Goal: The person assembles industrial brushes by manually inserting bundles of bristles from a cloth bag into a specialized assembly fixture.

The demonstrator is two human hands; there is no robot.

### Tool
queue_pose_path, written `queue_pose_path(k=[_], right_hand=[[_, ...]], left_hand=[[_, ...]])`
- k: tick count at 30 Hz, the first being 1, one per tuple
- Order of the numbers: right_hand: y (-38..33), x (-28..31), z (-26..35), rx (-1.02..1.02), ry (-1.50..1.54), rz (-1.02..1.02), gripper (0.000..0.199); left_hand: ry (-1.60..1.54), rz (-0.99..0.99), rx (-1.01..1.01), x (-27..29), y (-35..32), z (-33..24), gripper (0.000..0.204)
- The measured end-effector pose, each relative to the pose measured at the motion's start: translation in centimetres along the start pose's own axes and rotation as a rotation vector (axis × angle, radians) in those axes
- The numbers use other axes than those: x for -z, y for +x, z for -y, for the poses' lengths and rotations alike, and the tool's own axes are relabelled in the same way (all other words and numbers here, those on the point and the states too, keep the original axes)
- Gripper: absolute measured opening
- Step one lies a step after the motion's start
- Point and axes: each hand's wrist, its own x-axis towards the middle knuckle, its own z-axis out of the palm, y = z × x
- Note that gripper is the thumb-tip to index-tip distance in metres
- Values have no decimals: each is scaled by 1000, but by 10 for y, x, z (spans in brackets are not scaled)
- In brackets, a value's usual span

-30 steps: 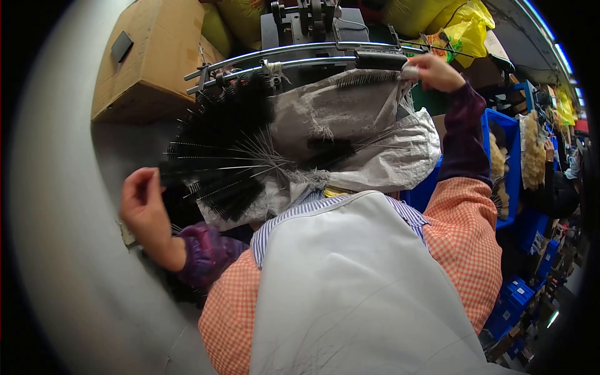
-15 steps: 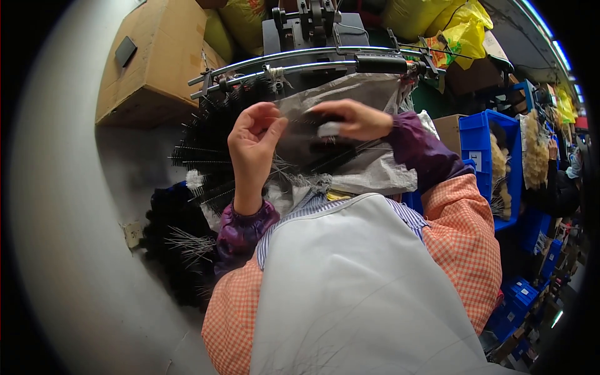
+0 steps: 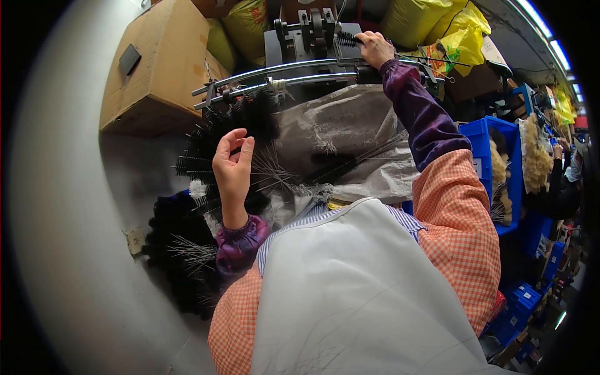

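In the head view my right hand (image 3: 375,50) reaches far forward, its fingers closed on a small black bristle brush (image 3: 347,39). The brush points left toward the rollers of a dark metal machine (image 3: 306,37). My left hand (image 3: 231,164) is raised palm inward, fingers loosely bent and the thumb apart, with nothing seen in it. Behind and beside it fans a pile of black wire brushes (image 3: 206,147). Their thin wire stems (image 3: 272,169) stick out to the right over a grey plastic sheet (image 3: 337,115). More black brushes (image 3: 340,165) lie on that sheet.
Two curved metal rails (image 3: 281,81) cross in front of the machine. A cardboard box (image 3: 156,69) stands at the left, with another black brush bundle (image 3: 178,244) below. Yellow sacks (image 3: 409,22) sit behind. A blue crate (image 3: 478,134) is on the right; another person works beyond.
My right hand has moved forward from over the sheet to the machine, where a brush shows in its fingers. My left hand has drawn back slightly to the left and nearer me.
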Motion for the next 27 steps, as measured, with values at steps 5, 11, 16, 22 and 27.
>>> queue_pose_path(k=[5,11,16,22,27], right_hand=[[0,0,-2,-8,-12,-3,32],[0,0,-4,41,5,-2,32],[1,-3,-4,87,54,27,31],[11,-9,-13,117,-15,2,35],[24,-17,-27,195,18,-21,37]], left_hand=[[43,-12,28,2,1,-2,23],[67,-11,33,2,-1,0,23],[82,-26,9,1,-2,8,24],[115,-20,8,-1,-2,9,23],[130,-12,7,-3,-2,9,23]])
